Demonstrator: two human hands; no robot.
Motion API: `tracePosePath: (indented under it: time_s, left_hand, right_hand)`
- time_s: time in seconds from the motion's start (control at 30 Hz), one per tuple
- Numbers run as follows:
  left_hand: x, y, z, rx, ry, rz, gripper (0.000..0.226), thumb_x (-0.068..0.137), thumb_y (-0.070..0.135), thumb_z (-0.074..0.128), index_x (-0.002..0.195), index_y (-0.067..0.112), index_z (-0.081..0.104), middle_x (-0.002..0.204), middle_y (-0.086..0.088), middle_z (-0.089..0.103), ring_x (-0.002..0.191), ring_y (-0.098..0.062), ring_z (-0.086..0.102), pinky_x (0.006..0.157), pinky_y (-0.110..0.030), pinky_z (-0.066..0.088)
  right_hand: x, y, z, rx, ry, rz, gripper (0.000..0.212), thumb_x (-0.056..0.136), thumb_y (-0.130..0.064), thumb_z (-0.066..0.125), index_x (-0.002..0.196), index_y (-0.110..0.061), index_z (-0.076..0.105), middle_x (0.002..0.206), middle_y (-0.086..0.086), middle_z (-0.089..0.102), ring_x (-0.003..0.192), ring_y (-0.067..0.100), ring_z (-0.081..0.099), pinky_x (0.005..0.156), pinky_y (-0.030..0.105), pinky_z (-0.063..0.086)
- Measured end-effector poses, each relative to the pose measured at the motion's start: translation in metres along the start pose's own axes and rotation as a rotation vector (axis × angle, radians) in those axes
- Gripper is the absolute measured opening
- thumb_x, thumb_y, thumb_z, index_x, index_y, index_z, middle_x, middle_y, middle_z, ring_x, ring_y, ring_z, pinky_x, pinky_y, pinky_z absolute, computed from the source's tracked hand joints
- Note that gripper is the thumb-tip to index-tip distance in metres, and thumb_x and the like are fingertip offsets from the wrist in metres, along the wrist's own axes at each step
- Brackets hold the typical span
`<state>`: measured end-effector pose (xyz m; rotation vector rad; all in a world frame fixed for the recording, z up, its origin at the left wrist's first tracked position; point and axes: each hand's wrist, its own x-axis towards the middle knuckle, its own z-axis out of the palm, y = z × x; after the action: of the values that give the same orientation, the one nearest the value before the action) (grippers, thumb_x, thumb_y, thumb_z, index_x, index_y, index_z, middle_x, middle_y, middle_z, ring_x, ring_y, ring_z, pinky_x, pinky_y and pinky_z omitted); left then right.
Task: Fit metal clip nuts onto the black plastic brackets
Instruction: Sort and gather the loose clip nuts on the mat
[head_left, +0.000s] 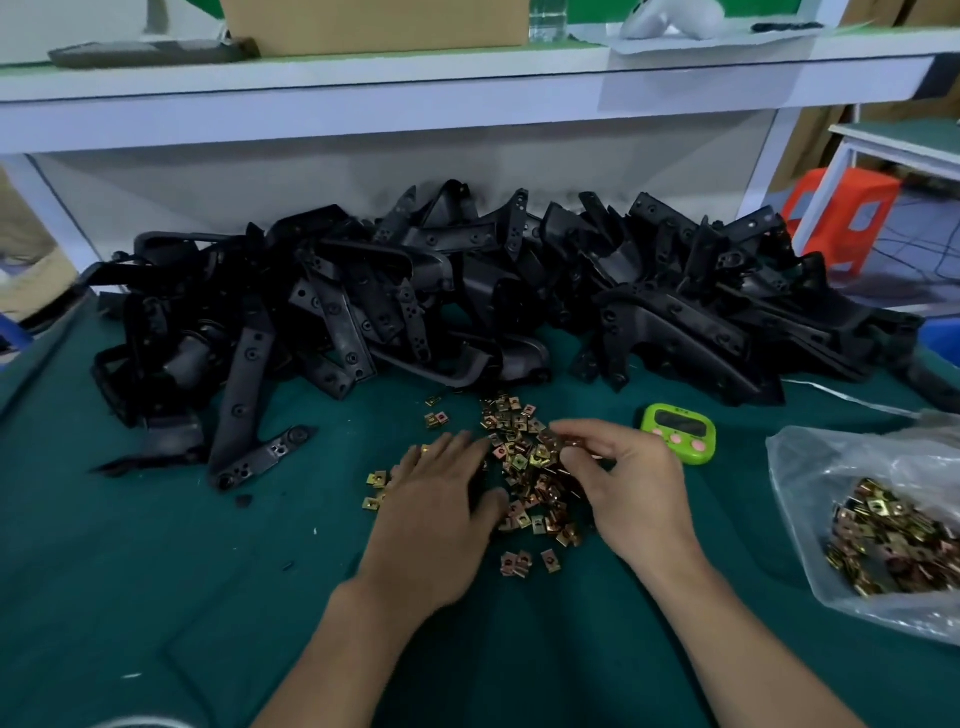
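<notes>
So the whole bench is covered in a dark green mat (156, 571), and the black plastic brackets (467, 291) are heaped in a big messy pile across the middle of the frame, back under the white shelf (363, 98). The loose clip nuts (524, 441) are scattered just below that heap, dead centre. My left hand (441, 499) lies flat on them, palm down, fingers straight, gripping nothing. My right hand (628, 483) is curled, thumb and fingertips pinching a few clip nuts. Green timer (678, 433) just right of it, plastic bag (883, 519) with more nuts at the right edge, cardboard box (374, 26) top centre on the shelf, orange stool (841, 218) upper right
</notes>
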<state>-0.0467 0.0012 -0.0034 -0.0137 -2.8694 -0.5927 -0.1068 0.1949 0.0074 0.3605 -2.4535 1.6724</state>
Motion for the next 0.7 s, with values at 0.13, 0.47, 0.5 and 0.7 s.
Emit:
tracePosePath:
  time_s: [0.13,0.47,0.5,0.7]
  left_hand:
    - [0.002,-0.007,0.007,0.093,-0.064,0.058,0.062,0.104,0.058,0.029,0.161,0.036,0.018,0.167,0.016,0.01,0.156,-0.006,-0.001,0.123,-0.026,-0.009]
    - [0.005,0.007,-0.012,-0.356,0.246,-0.085,0.053,0.092,0.03,0.07,0.139,0.05,0.052,0.141,0.024,0.057,0.13,0.008,0.048,0.102,0.0,0.024]
    - [0.002,0.013,-0.013,-0.414,0.233,-0.049,0.054,0.091,0.03,0.071,0.137,0.051,0.053,0.133,0.029,0.061,0.126,0.012,0.05,0.1,0.002,0.027]
    - [-0.004,0.036,-0.012,-0.567,0.186,0.001,0.059,0.083,0.025,0.082,0.118,0.067,0.06,0.109,0.045,0.063,0.108,0.019,0.057,0.081,0.001,0.042]
  right_hand:
    - [0.0,-0.004,0.002,0.075,0.024,0.051,0.033,0.083,-0.012,0.084,0.086,-0.044,0.079,0.082,-0.019,0.076,0.077,-0.002,0.072,0.069,0.016,0.058]
    - [-0.004,-0.009,0.001,0.116,0.024,0.025,0.031,0.09,-0.009,0.075,0.085,-0.039,0.075,0.065,-0.007,0.072,0.054,0.006,0.065,0.052,0.016,0.049]
    - [-0.005,-0.01,0.003,0.114,0.01,0.011,0.03,0.091,-0.009,0.074,0.086,-0.039,0.075,0.065,-0.007,0.073,0.055,0.008,0.067,0.052,0.018,0.05]
    - [-0.007,-0.013,0.012,0.371,-0.066,0.129,0.027,0.091,-0.004,0.072,0.089,-0.031,0.078,0.071,0.005,0.075,0.061,0.02,0.071,0.061,0.031,0.058]
